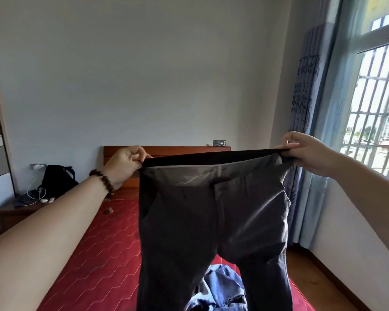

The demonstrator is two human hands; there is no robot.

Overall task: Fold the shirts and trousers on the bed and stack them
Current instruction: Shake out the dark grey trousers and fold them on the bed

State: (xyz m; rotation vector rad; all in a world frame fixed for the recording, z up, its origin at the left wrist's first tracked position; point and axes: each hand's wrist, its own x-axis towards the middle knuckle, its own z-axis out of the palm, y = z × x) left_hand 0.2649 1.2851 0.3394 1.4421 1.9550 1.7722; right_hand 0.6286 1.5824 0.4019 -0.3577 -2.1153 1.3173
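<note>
Dark grey trousers (211, 221) hang in the air in front of me, stretched out by the waistband with both legs dangling toward the bed. My left hand (126, 162) pinches the left end of the waistband; a wooden bead bracelet sits on that wrist. My right hand (305, 151) pinches the right end at about the same height. Below, between the trouser legs, a crumpled blue denim garment (222, 288) lies on the red bed (94, 250).
A wooden headboard (166, 151) stands at the far end of the bed. A nightstand (20, 212) on the left carries a black bag (56, 178) and white cables. Blue curtains (301, 131) and a barred window (375, 108) are on the right.
</note>
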